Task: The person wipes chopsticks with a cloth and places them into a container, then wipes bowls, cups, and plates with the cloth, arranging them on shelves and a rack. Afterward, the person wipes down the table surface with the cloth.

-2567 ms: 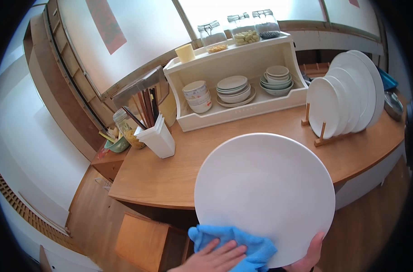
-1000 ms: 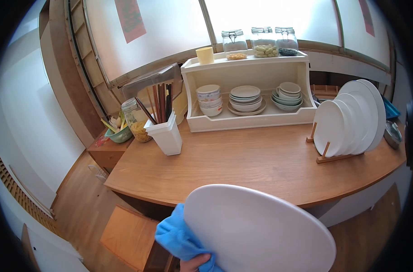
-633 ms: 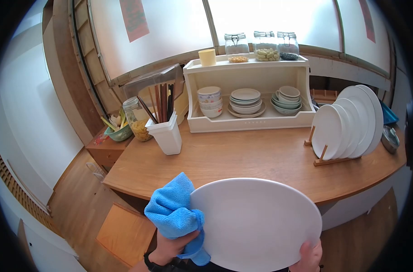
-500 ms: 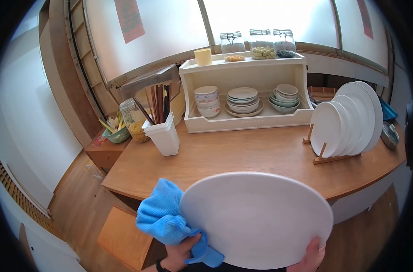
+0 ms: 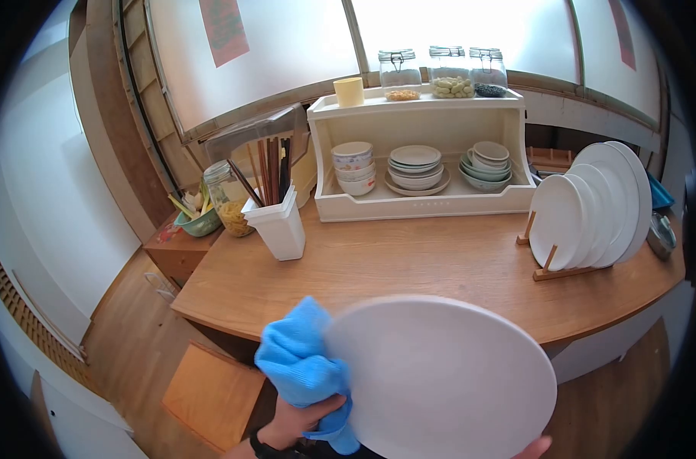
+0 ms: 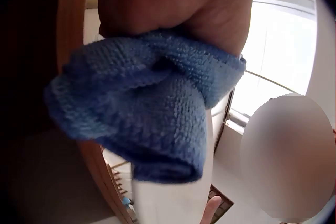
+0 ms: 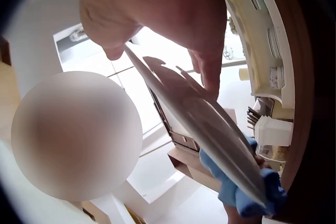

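Observation:
A large white plate point(image 5: 447, 375) is held tilted in front of the table's near edge. My left hand point(image 5: 298, 421) grips a blue cloth point(image 5: 302, 359) around the plate's left rim; in the left wrist view the bunched cloth point(image 6: 142, 103) hides the fingers of that hand point(image 6: 178, 3). At the plate's lower right rim only some fingers of my right hand point(image 5: 533, 448) show. The right wrist view has the right hand point(image 7: 157, 14) pinching the plate point(image 7: 199, 119) at its edge, thumb on one side and fingers on the other, with the cloth point(image 7: 231, 187) at the far end.
On the wooden table point(image 5: 409, 260) stand a white shelf point(image 5: 432, 207) with bowls and small plates, a white holder point(image 5: 279, 229) of chopsticks, and a wooden rack point(image 5: 566, 272) with several white plates point(image 5: 558, 222) at right. Glass jars point(image 5: 450, 73) line the shelf top. A wooden stool point(image 5: 210, 394) is at lower left.
Compared with the oldest frame, the left hand has gone from lying flat on the cloth to gripping it round the left rim. The plate has tilted and lowered. Lately the plate and hands shifted slightly.

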A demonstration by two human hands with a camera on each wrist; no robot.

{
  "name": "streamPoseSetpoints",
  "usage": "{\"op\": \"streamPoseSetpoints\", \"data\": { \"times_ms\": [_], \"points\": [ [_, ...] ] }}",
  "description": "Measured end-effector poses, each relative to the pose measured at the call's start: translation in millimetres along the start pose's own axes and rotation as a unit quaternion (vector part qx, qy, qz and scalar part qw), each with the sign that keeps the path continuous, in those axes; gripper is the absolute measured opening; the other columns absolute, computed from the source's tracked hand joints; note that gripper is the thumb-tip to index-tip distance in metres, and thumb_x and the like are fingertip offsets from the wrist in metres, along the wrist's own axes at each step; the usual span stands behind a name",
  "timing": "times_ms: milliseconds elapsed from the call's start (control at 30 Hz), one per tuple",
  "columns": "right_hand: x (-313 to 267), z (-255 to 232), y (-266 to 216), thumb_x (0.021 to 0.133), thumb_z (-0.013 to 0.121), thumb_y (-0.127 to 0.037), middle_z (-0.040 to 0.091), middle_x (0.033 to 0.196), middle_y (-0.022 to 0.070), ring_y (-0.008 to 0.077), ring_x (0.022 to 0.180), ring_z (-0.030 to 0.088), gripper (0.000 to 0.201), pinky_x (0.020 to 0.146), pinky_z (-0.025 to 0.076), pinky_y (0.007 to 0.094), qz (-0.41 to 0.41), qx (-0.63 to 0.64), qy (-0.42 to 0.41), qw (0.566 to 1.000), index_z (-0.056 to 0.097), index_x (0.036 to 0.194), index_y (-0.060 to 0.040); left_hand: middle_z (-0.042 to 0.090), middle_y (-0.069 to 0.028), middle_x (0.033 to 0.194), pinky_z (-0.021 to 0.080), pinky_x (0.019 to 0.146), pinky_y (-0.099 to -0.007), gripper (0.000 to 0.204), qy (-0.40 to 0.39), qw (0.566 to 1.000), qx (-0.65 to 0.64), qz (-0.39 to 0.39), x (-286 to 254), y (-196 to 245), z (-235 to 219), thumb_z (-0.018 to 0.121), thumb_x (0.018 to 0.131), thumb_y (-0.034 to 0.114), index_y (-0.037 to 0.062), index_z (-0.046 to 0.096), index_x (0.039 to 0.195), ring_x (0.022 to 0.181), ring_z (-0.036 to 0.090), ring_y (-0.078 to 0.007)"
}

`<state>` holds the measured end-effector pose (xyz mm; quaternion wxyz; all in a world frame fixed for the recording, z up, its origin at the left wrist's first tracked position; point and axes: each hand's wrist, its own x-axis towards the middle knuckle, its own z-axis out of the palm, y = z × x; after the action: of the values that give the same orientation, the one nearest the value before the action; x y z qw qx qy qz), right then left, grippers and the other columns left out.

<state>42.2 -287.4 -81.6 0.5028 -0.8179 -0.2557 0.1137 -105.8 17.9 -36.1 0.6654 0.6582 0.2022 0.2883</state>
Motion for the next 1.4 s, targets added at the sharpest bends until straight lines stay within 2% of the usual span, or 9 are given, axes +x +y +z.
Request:
{"op": "streamPoseSetpoints", "data": {
  "times_ms": [100, 400, 567, 600, 700, 900, 967, 1233, 1400],
  "points": [
    [27.6, -13.7, -26.0, 0.090, 0.057, -0.044, 0.060, 0.122, 0.0173, 0.0279, 0.108, 0.061, 0.065, 0.088, 0.049, 0.0389, -0.110, 0.444, -0.027, 0.889, 0.047, 0.129, 0.0067, 0.062, -0.0076, 0.114, 0.049, 0.090, -0.0342, 0.050, -0.053, 0.994, 0.079, 0.044, 7.2, 23.9, 10.3, 0.079, 0.076, 0.007, 0.0036, 0.056, 0.120, 0.105, 0.060, -0.0184],
    [39.1, -11.9, -66.1, 0.096, 0.045, -0.039, 0.049, 0.135, 0.0185, 0.0315, 0.122, 0.049, 0.061, 0.103, 0.037, 0.0413, 0.036, 0.556, 0.005, 0.830, 0.036, 0.138, 0.0043, 0.061, -0.0078, 0.119, 0.048, 0.092, -0.0349, 0.053, -0.016, 0.999, -0.004, -0.036, -7.1, 4.1, 18.1, 0.077, 0.075, 0.002, 0.0033, 0.054, 0.124, 0.105, 0.059, -0.0189],
    [30.3, 19.9, -92.7, 0.097, 0.042, -0.041, 0.040, 0.143, 0.0174, 0.0325, 0.132, 0.037, 0.063, 0.111, 0.026, 0.0451, 0.098, 0.709, 0.222, 0.662, 0.030, 0.142, 0.0009, 0.058, -0.0063, 0.117, 0.042, 0.096, -0.0354, 0.043, 0.021, 0.986, -0.154, -0.059, -57.5, -9.2, 71.7, 0.070, 0.081, 0.007, 0.0035, 0.055, 0.122, 0.108, 0.054, -0.0202],
    [19.5, 32.7, -76.6, 0.096, 0.044, -0.043, 0.037, 0.145, 0.0183, 0.0320, 0.135, 0.032, 0.065, 0.112, 0.022, 0.0461, 0.035, 0.619, 0.212, 0.756, 0.029, 0.143, -0.0008, 0.055, -0.0038, 0.120, 0.040, 0.095, -0.0316, 0.037, -0.004, 0.983, -0.158, -0.089, -62.0, -10.8, 75.1, 0.065, 0.088, 0.010, 0.0035, 0.053, 0.123, 0.110, 0.051, -0.0172],
    [12.4, 35.1, -50.7, 0.095, 0.046, -0.046, 0.040, 0.143, 0.0174, 0.0315, 0.132, 0.037, 0.068, 0.110, 0.027, 0.0458, -0.024, 0.662, 0.109, 0.741, 0.031, 0.142, -0.0006, 0.055, -0.0046, 0.123, 0.039, 0.099, -0.0335, 0.038, -0.010, 0.959, -0.189, -0.212, -39.8, -7.0, 54.7, 0.063, 0.090, 0.012, 0.0031, 0.052, 0.125, 0.115, 0.051, -0.0190],
    [14.5, -1.7, -16.0, 0.089, 0.059, -0.046, 0.049, 0.137, 0.0157, 0.0304, 0.123, 0.049, 0.073, 0.103, 0.038, 0.0452, -0.109, 0.728, -0.100, 0.670, 0.037, 0.139, 0.0018, 0.061, -0.0074, 0.118, 0.045, 0.096, -0.0358, 0.055, 0.005, 0.999, -0.019, -0.045, -14.8, -10.0, 1.1, 0.079, 0.073, 0.004, 0.0034, 0.055, 0.123, 0.109, 0.057, -0.0209],
    [15.7, -21.0, -15.0, 0.090, 0.057, -0.045, 0.048, 0.138, 0.0160, 0.0301, 0.124, 0.048, 0.073, 0.103, 0.038, 0.0450, -0.070, 0.483, -0.139, 0.862, 0.036, 0.140, 0.0034, 0.061, -0.0068, 0.117, 0.046, 0.095, -0.0358, 0.055, -0.031, 0.989, 0.143, -0.007, -12.7, -0.6, 5.6, 0.080, 0.072, 0.006, 0.0040, 0.057, 0.121, 0.108, 0.058, -0.0195],
    [23.4, 0.8, -17.0, 0.092, 0.056, -0.041, 0.053, 0.129, 0.0159, 0.0288, 0.112, 0.056, 0.065, 0.094, 0.046, 0.0411, -0.032, 0.562, -0.110, 0.819, 0.037, 0.137, 0.0024, 0.061, -0.0120, 0.118, 0.048, 0.091, -0.0358, 0.049, -0.105, 0.978, 0.147, 0.100, 23.2, 15.0, 5.9, 0.079, 0.073, 0.006, 0.0043, 0.059, 0.118, 0.106, 0.060, -0.0209],
    [22.0, 31.3, -30.6, 0.098, 0.043, -0.036, 0.041, 0.143, 0.0148, 0.0306, 0.131, 0.041, 0.060, 0.109, 0.031, 0.0426, 0.081, 0.655, -0.074, 0.748, 0.029, 0.144, -0.0001, 0.027, -0.0273, 0.147, 0.026, 0.108, -0.0550, 0.058, -0.090, 0.770, 0.533, 0.339, 32.8, 39.4, 56.4, 0.073, 0.073, 0.022, 0.0041, 0.055, 0.125, 0.133, 0.032, -0.0457]
  ]
}}
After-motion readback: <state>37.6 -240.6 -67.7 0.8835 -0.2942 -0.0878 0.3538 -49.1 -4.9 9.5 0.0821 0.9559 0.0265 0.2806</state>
